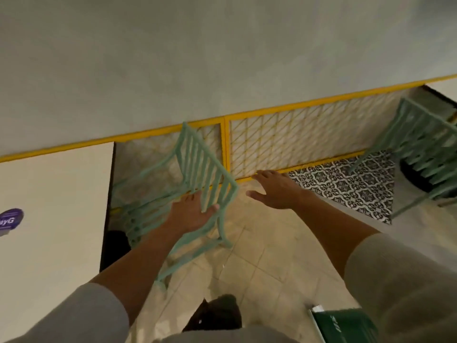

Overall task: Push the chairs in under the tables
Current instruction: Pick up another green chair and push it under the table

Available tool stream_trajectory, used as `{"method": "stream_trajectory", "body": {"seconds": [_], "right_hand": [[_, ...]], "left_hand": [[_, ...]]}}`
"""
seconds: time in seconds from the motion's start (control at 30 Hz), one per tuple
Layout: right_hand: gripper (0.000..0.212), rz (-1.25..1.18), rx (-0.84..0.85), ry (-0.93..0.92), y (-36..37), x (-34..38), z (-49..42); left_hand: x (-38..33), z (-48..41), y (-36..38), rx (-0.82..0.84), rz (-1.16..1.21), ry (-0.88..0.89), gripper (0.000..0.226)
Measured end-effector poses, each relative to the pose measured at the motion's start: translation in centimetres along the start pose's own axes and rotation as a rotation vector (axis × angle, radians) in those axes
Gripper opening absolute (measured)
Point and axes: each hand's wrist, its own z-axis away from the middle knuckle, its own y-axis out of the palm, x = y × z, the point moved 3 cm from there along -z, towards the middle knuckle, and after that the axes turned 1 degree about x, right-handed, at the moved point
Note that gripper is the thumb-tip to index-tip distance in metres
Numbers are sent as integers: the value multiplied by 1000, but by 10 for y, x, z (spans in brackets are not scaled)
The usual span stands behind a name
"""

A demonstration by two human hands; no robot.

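A mint-green slatted chair [197, 164] stands at the right edge of a cream-topped table [54, 206], its seat partly beneath the tabletop. My left hand [190, 214] grips the top rail of the chair's backrest, fingers wrapped around it. To the right of the backrest my right hand [274, 191] hovers with fingers spread, touching nothing. A second mint-green chair [425, 144] stands at the far right beside another table's corner [445, 87].
A yellow-framed lattice barrier [291, 142] runs along the wall behind the chairs. A black-and-white patterned floor patch [351, 184] lies at right, beige tiles in the middle. A green box [346, 325] sits bottom right. A purple sticker [11, 220] marks the left table.
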Motion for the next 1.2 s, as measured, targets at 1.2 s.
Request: {"method": "stream_trajectory", "body": {"seconds": [1.2], "right_hand": [[65, 910, 554, -1253, 41, 93, -583]], "left_hand": [[31, -326, 43, -177, 1019, -980, 101]]}}
